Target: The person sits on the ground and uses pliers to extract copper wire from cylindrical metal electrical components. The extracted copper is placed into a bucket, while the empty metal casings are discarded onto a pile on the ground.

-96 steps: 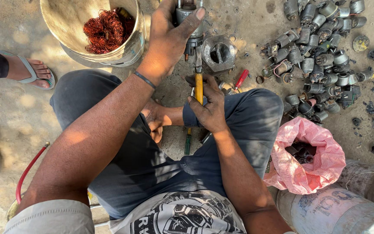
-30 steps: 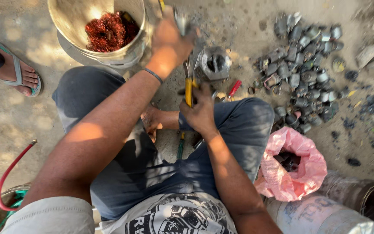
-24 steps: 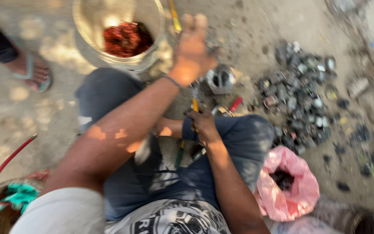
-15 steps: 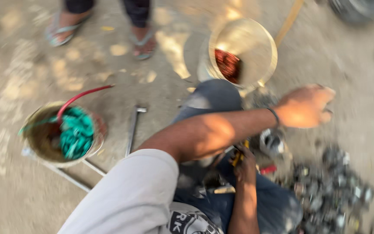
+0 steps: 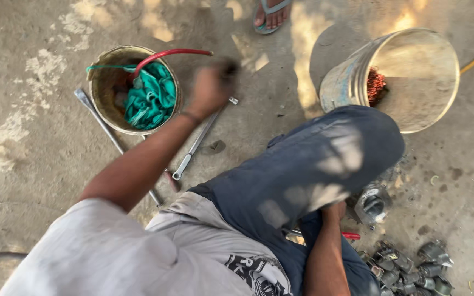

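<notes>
Swinging away from the copper bucket (image 5: 412,82), my blurred left hand (image 5: 210,85) now hangs beside the rag-filled bucket (image 5: 133,90) above a wrench (image 5: 201,137), fingers' grip unclear, while my right hand (image 5: 336,211) stays hidden behind my knee.

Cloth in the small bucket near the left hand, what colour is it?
Teal green cloth; the head view shows it best.

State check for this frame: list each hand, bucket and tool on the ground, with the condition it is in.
Left hand: blurred, reaching out over the wrench, grip unclear.
Right hand: hidden behind the knee.
Small bucket: upright, holds a green cloth and a red handle.
Large bucket: tipped toward the camera, copper wire inside.
Wrench: lying flat on the ground.
Long bar: lying flat beside the small bucket.
Metal parts: heaped loose on the ground.
</notes>
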